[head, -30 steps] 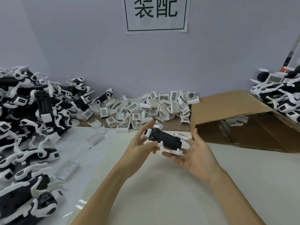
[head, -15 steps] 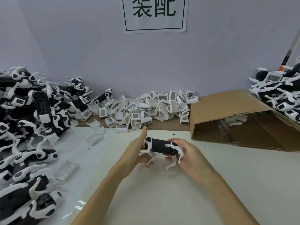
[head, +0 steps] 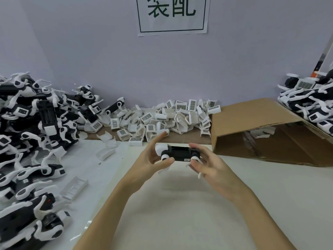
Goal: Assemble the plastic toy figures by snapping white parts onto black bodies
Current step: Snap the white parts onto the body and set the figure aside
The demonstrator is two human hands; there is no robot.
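I see a pale table (head: 180, 204) against a lilac wall (head: 108, 60), which carries a paper sign (head: 173, 15) with two green characters. A cardboard box (head: 252, 123) lies on its side at the right, its open mouth facing me. A large pile of black-and-white figures (head: 27, 132) fills the left edge, and a smaller stack (head: 310, 105) sits at the far right, behind the box. Between them, along the wall, lies a heap of white parts (head: 165, 118), many with dark grids on one face.

Above the middle of the table I hold one figure (head: 179, 153) level between both hands, clear of the surface. Its body is a long black block with a small white label on the near side, rounded white joints at each end, and thin white legs hanging below. My left hand (head: 153, 159) grips the left end, thumb under, forefinger raised straight. My right hand (head: 207, 163) pinches the right end with curled fingers.
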